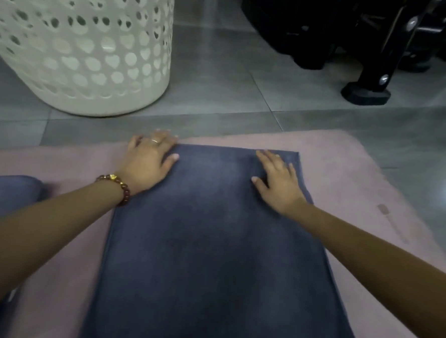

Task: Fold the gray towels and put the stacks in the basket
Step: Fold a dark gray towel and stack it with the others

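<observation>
Where gray towel (212,246) covers pink mat (359,177), basket (80,55) beyond

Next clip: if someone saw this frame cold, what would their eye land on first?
The long gray towel dominates, laid lengthwise down the middle of a pink mat, with the left hand and right hand pressed flat near its far corners. Next comes the white perforated basket, standing on the tiled floor at upper left, beyond the mat.
</observation>
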